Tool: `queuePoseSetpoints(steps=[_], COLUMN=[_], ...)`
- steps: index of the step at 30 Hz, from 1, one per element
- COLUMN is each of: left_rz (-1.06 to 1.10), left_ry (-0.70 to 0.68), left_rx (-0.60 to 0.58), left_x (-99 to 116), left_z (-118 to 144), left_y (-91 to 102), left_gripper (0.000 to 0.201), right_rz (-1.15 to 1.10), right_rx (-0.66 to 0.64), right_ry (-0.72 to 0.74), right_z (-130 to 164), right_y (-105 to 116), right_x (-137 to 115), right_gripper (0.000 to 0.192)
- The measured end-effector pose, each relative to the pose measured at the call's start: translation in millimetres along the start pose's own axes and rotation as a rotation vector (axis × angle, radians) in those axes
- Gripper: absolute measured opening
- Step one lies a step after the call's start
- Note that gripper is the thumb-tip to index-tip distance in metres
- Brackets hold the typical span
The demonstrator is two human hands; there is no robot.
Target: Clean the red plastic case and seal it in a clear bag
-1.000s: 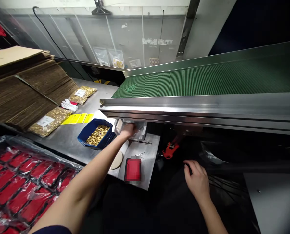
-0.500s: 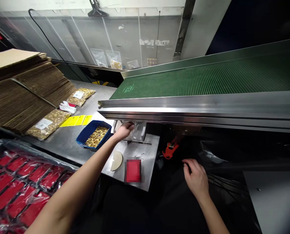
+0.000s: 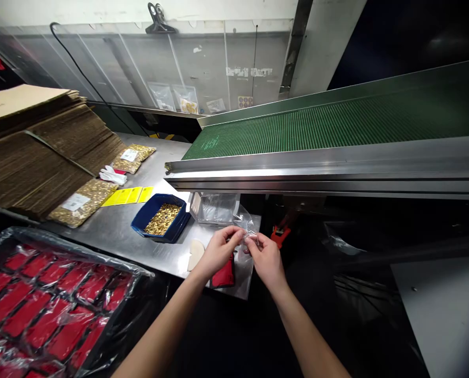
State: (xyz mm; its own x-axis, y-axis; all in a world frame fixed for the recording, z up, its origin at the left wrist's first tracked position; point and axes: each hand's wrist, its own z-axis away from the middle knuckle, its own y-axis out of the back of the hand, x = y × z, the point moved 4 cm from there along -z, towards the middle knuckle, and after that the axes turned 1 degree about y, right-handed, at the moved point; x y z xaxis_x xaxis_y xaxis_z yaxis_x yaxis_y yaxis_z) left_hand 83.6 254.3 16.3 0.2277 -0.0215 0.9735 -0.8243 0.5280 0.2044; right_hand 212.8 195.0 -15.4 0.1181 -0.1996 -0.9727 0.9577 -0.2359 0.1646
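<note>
Plastic bag (image 3: 248,220), clear and thin, is what we pinch with both hands: the thumb and fingers of our left hand (image 3: 219,252) close on it from one side and those of our right hand (image 3: 269,262) from the other, almost meeting. We hold it over the right end of the metal table (image 3: 118,236), just beside a plastic tray (image 3: 195,206) near the lower edge of the green conveyor (image 3: 297,126). We cannot tell whether anything is inside the bag. Below our left hand a red pouch (image 3: 223,275) lies near the table's front edge, partly hidden from us. Left of that hand is an off-white flat piece (image 3: 195,255). Farther left we see a blue bin (image 3: 180,224) with gold-coloured pieces (image 3: 161,219) in it, then yellow cards (image 3: 124,196) and a white glove (image 3: 113,175) near stacked cardboard (image 3: 41,152). Beyond our left forearm, a plastic-lined crate (image 3: 139,294) holds rows of film-covered red packets (image 3: 27,310). Just right of our right hand is an orange-red tool (image 3: 280,236).
</note>
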Motion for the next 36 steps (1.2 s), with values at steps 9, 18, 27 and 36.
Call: queuePoseSetpoints(steps=[9, 18, 27, 36], left_rz=[-0.205, -0.308, -0.109, 0.378], left_ry=[-0.034, 0.006, 0.322, 0.859], left_rx=[0.051, 0.159, -0.109, 0.397], left_x=[-22.0, -27.3, -56.4, -150.4], left_z=[54.2, 39.2, 154.1, 270.2], left_y=[-31.9, -33.1, -30.8, 29.3], left_gripper=[0.014, 0.027, 0.012, 0.050], right_rz=[0.499, 0.769, 0.621, -0.568], right_rx=[0.071, -0.075, -0.290, -0.295], right_ry=[-0.016, -0.103, -0.121, -0.690], right_z=[64.1, 84.9, 85.2, 121.8], right_y=[54.2, 55.5, 11.1, -55.2], right_x=[21.7, 14.9, 6.9, 70.5], right_gripper=[0.039, 0.029, 0.024, 0.049])
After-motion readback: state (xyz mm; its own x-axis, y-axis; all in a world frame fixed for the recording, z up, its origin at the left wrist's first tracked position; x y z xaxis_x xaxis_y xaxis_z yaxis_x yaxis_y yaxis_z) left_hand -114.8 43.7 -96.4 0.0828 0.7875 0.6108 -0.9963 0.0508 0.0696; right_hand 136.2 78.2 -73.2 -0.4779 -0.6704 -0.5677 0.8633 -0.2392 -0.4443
